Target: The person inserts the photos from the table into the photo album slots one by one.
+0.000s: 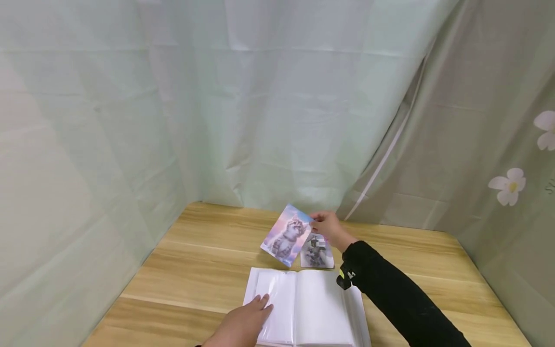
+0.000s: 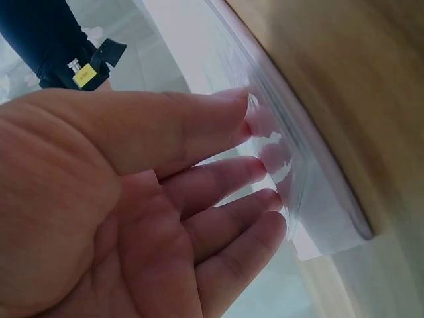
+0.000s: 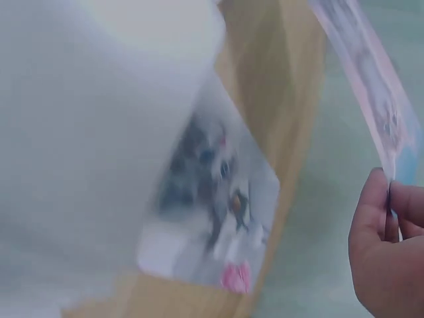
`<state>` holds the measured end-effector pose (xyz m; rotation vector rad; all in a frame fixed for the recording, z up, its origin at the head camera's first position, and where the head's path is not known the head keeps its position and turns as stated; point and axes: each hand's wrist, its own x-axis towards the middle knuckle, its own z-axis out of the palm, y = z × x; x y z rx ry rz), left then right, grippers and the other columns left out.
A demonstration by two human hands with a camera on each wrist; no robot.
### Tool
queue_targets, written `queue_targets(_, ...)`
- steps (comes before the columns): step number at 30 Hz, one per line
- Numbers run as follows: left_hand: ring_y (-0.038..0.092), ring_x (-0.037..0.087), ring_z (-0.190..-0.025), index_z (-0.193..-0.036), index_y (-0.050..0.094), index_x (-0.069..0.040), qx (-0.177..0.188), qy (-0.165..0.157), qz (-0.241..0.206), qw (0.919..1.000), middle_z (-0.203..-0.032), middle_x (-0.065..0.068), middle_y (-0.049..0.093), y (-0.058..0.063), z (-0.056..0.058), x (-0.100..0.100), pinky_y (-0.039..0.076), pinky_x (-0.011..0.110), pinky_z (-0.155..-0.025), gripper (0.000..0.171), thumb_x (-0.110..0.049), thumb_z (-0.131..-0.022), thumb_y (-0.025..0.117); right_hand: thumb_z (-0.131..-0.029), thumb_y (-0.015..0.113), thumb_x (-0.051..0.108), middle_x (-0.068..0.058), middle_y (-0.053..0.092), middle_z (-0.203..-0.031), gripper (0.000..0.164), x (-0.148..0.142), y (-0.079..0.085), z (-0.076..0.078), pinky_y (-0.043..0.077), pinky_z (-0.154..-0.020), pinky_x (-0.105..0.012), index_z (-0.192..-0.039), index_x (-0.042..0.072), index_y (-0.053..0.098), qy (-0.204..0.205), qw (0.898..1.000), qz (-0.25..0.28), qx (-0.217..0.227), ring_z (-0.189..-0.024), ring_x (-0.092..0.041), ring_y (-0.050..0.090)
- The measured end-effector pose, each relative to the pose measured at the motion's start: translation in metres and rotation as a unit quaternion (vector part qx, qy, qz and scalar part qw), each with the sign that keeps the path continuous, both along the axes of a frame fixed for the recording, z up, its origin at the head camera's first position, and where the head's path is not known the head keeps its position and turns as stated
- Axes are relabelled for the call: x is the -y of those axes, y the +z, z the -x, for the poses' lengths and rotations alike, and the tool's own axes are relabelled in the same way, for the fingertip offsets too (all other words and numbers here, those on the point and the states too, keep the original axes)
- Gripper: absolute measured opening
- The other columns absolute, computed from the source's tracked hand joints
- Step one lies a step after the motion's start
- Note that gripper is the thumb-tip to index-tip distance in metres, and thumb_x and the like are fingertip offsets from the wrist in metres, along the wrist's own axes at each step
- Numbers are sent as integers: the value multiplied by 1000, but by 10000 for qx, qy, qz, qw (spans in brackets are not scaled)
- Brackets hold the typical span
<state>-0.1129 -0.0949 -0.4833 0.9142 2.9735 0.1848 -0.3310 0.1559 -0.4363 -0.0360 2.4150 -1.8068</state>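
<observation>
A photo album (image 1: 325, 308) lies spread on the table, with clear sleeves on its left page. My left hand (image 1: 244, 320) rests on that page; in the left wrist view its fairly straight fingers (image 2: 232, 232) touch the glossy plastic. Beyond the album, my right hand (image 1: 329, 229) pinches the corner of a kitten picture card (image 1: 286, 236) between thumb and fingers, holding it tilted above the table. Below this hand a second picture card (image 1: 318, 255) lies flat behind the album; the right wrist view shows its grey animal drawing and a pink patch, partly hidden by a pale page.
The wooden table (image 1: 182, 274) extends to both sides of the album. Pale green curtains (image 1: 282, 120) hang close behind its far edge and along the left. A greyer curtain with white flowers (image 1: 507, 187) hangs on the right.
</observation>
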Motion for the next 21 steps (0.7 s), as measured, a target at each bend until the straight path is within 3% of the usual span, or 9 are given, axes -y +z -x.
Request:
queue_targets(2,58,30,-125,-127,67,-5,38,38,0,10000,-137,14,61,-1,0,-1,55,39,-93,45,-2,-83,72,-95,60,-7,-13,62,-93,21,6,-3,-1,56,-66,-29,-115,-9,66,-111,9998,112,120,-79,-18,64)
queue_targets(6,58,29,-126,-128,67,-5,202,110,-53,9997,-138,12,60,-2,1,-4,55,41,-93,45,-1,-83,72,-94,57,-11,-16,60,-95,21,15,-10,-3,58,-85,-40,-114,-12,65,-374,9984,372,187,-80,-19,61)
queue_targets(13,61,26,-123,-125,69,-5,-145,5,111,9998,-135,9,63,-1,0,-7,57,37,-90,40,-4,-85,71,-91,55,-17,-15,59,-96,21,21,-22,-8,58,-74,-30,-111,-17,60,-639,9951,720,227,-80,-19,61)
queue_targets(21,63,23,-120,-122,70,-6,-414,-96,276,9987,-132,8,64,0,-1,-9,58,34,-87,36,-9,-86,71,-91,54,-18,-18,59,-102,25,20,-29,-11,57,-88,-43,-115,-17,59,-842,9900,991,541,-84,-22,61)
